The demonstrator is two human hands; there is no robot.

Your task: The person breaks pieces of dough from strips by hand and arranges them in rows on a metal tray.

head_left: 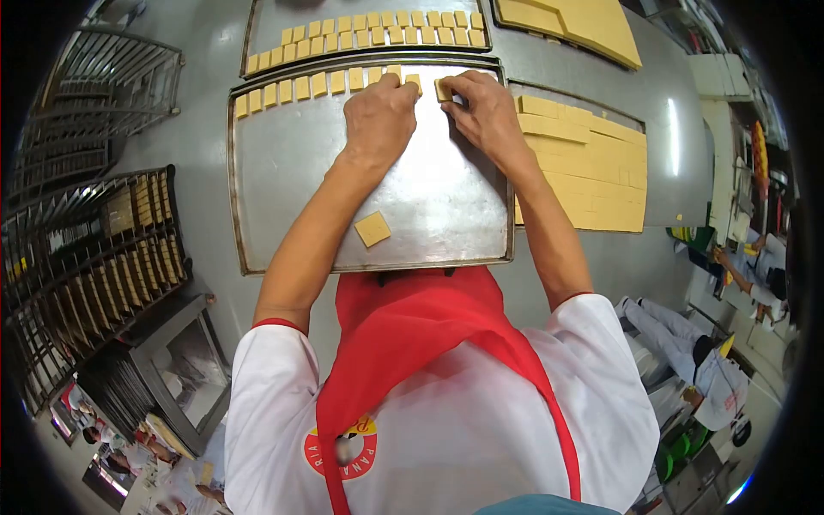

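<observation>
1. A yellow dough piece [443, 90] is pinched by the right hand [483, 109], fingertips nearly closed, at the far side of the metal tray [292, 189].
2. The left hand [380, 122] is curled at a row of dough pieces [319, 84]; whether one is gripped cannot be told.
3. A dough square [372, 229] is laid toward the near edge.
4. A dough slab [592, 176] is set alongside.

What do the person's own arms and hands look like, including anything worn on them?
The left hand and right hand are ungloved, and no wristwatch shows. Both forearms are bare, with no visible markings. The left short sleeve and right short sleeve are white, each edged with red trim.
</observation>
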